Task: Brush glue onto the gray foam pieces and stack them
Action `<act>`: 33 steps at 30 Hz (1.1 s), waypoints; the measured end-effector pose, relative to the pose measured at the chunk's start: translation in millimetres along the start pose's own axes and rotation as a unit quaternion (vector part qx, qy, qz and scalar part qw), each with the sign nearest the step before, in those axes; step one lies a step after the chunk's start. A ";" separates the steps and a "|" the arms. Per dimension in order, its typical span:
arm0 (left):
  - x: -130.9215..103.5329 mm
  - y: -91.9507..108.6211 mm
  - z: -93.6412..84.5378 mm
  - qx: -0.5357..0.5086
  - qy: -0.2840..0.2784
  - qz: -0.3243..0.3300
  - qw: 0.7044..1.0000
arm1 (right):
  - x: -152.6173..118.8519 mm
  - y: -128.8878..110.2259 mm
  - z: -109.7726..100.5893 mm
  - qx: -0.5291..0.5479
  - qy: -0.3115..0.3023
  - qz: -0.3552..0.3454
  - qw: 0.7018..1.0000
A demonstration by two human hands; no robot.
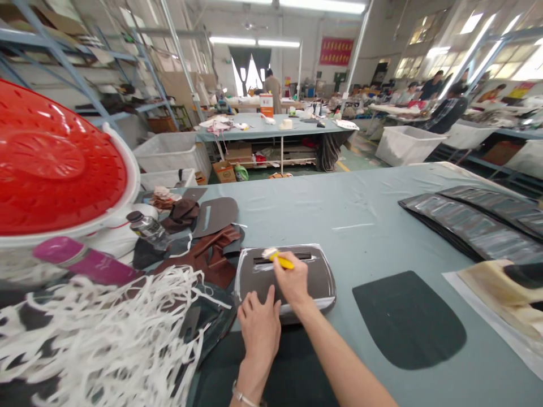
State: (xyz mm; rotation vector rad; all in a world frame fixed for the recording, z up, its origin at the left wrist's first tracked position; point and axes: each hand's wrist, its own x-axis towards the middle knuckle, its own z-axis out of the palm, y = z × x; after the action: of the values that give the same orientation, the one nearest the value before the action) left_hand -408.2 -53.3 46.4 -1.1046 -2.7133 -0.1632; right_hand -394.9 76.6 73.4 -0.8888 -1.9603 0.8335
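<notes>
A dark grey-brown panel (263, 277) with rounded corners lies in front of me, with white smears along its edges and a long slot near its far side. My right hand (292, 282) is closed around a brush with a yellow handle (285, 261); its whitish bristles (270, 253) are at the left part of the slot. My left hand (261, 322) rests on the panel's near left part, fingers spread, holding nothing. Right of the panel a dark green rounded piece (409, 319) lies flat on the blue-grey table (348, 226).
A heap of white strips (110, 333), a purple bottle (89, 260), a clear bottle (148, 229), brown material (207, 257) and a red basket (59, 158) crowd the left. Dark stacked pieces (458, 220) and a cream-coloured object (500, 294) lie right. People work in the background.
</notes>
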 end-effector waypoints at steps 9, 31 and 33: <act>6.5 -8.9 -2.7 -0.065 -0.013 -0.029 0.997 | 19.1 64.9 -67.9 -0.133 0.088 0.084 0.984; 82.8 113.3 19.6 -0.594 -0.191 -0.078 0.778 | -50.7 64.2 -106.6 0.120 0.037 0.119 0.985; 80.6 107.8 9.5 -0.608 -0.199 -0.079 0.764 | -51.4 69.7 -103.1 0.142 0.041 0.146 0.978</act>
State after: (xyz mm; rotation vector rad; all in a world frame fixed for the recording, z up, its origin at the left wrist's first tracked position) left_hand -390.4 79.8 58.5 -1.1670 -2.9228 -2.1765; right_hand -264.8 95.5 44.2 -1.0331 -1.6091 1.1936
